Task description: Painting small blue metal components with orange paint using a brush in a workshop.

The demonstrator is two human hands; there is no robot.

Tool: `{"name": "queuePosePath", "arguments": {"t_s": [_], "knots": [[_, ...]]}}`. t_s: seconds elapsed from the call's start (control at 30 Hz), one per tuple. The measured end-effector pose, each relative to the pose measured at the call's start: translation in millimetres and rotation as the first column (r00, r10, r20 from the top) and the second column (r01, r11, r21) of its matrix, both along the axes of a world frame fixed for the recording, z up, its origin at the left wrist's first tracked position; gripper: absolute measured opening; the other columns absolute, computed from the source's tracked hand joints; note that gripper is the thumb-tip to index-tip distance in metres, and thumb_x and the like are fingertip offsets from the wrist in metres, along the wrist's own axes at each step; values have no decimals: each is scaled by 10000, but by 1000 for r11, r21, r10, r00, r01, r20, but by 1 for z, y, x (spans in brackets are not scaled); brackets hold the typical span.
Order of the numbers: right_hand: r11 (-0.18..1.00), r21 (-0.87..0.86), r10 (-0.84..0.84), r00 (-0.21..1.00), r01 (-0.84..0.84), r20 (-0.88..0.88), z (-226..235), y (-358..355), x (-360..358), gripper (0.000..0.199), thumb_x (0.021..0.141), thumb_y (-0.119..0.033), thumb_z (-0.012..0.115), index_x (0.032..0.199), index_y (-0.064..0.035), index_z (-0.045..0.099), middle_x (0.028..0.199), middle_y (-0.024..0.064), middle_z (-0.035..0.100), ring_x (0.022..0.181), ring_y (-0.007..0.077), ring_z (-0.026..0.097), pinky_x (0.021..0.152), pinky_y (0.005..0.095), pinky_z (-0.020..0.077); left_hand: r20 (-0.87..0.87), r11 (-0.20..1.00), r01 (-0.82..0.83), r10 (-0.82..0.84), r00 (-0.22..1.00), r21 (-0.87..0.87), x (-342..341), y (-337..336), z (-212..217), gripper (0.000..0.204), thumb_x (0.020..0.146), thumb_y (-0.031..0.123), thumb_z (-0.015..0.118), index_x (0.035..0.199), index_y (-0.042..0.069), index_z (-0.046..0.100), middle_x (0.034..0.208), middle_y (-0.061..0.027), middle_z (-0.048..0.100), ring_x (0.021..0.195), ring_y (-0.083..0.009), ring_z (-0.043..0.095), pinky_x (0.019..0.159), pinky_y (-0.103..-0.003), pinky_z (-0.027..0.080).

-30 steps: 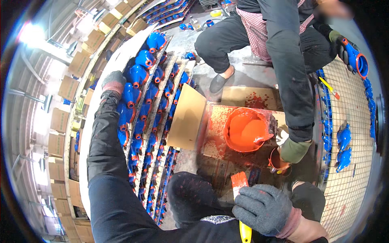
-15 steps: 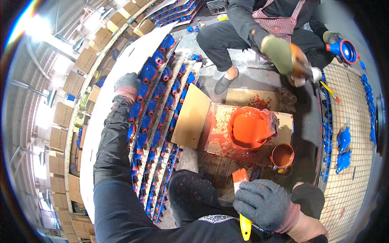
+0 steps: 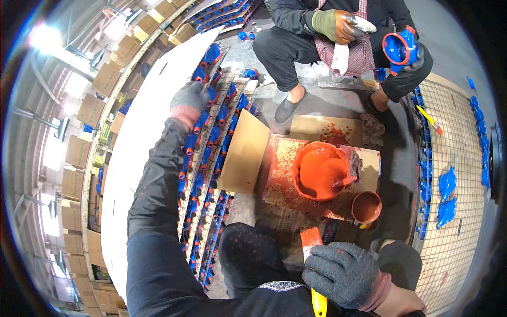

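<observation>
My right hand (image 3: pixel 342 274), in a dark grey glove, is closed round a paintbrush (image 3: pixel 319 302) with a yellow handle. Its bristles (image 3: pixel 311 238) are orange-red and point away from me. My left hand (image 3: pixel 189 101), gloved too, is at the stacked racks on the left, next to blue metal castings (image 3: pixel 213 134) with red-orange ends; its fingers are partly blurred, and whether they grip a casting is hidden. Ahead of the brush stands a bucket of orange-red paint (image 3: pixel 322 171) on stained cardboard (image 3: pixel 280 179). A smaller paint pot (image 3: pixel 366 207) sits nearer, to its right.
A large white board (image 3: pixel 142 137) lies along the racks' left side. Across from me sits a co-worker, whose gloved hands (image 3: pixel 338 26) hold a pale cloth-like thing and a blue casting (image 3: pixel 400 48). On the right, a wire-mesh surface (image 3: pixel 449 148) bears blue pieces and another brush (image 3: pixel 430 120).
My left hand has shifted right, off the white board's edge to the castings. The brush stays in my right hand. The co-worker's hands have moved left, with the casting turned.
</observation>
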State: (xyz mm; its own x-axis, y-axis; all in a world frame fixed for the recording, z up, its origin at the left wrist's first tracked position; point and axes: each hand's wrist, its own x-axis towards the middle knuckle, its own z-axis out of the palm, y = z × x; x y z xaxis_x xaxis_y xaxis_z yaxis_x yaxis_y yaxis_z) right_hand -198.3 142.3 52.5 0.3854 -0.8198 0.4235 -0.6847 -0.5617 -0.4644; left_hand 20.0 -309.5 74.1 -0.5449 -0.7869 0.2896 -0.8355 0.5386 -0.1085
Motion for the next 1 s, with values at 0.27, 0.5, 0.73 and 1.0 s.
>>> {"name": "queuePosePath", "arguments": {"t_s": [0.27,0.5,0.73,1.0], "knots": [[996,70,-52,997,48,50,-4,-17,-8,236,789,-157,689,1018,-108,718,1121,103,666,1100,297,616,957,441,483,-203,990,-54,81,976,133,-66,-105,-58,607,833,433,645,1268,13,595,1407,-342,433,1305,-455,454,1073,-442,400],[993,97,-68,997,66,19,-10,-34,-15,216,808,-159,692,1015,-104,718,1130,109,662,1107,298,608,964,454,473,-99,933,-324,341,935,156,-98,-160,-41,581,809,475,655,1118,-17,681,1199,-289,619,1111,-400,621,953,-440,489],[988,136,-82,996,77,31,-15,-38,-18,206,802,-175,696,994,-104,716,1136,111,657,1116,297,596,964,463,470,462,977,-211,173,870,31,-92,-194,-30,247,848,171,648,1068,89,725,1167,-168,671,1091,-341,649,898,-425,542],[987,146,-71,997,65,35,-14,-40,-20,203,800,-183,697,985,-101,719,1132,112,657,1116,302,596,969,462,465,353,986,-164,152,923,6,-77,-211,-36,337,908,216,584,1212,81,640,1267,-190,614,1190,-354,587,982,-444,487]]}}
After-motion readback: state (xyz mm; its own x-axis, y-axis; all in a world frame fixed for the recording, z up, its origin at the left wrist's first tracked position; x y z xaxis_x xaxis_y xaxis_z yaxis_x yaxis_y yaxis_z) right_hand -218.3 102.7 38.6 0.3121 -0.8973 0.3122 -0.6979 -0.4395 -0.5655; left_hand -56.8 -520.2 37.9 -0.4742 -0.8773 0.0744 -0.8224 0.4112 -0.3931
